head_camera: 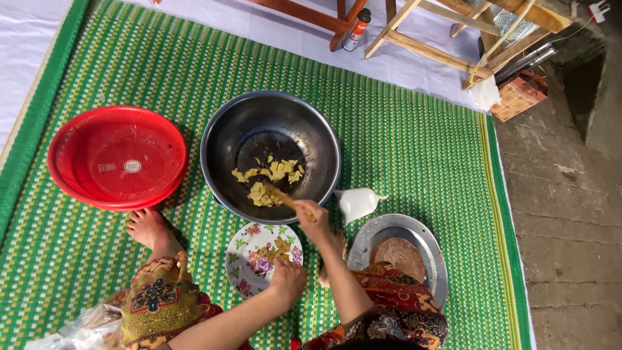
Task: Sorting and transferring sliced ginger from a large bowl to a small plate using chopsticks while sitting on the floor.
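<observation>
My right hand (313, 220) grips a wooden utensil (283, 196) whose tip lies among yellow food pieces (267, 181) in a large metal bowl (311, 123) on a green woven mat. My left hand (288, 280) holds the near edge of a flowered plate (249, 253) that carries a few yellow pieces, right in front of the bowl.
A red plastic basket (116, 157) sits left of the bowl. A white tied bag (357, 203) and a round metal tray (424, 243) lie to the right. Wooden frames (421, 42) and a spray can (357, 27) stand beyond the mat. My bare foot (149, 228) rests near the basket.
</observation>
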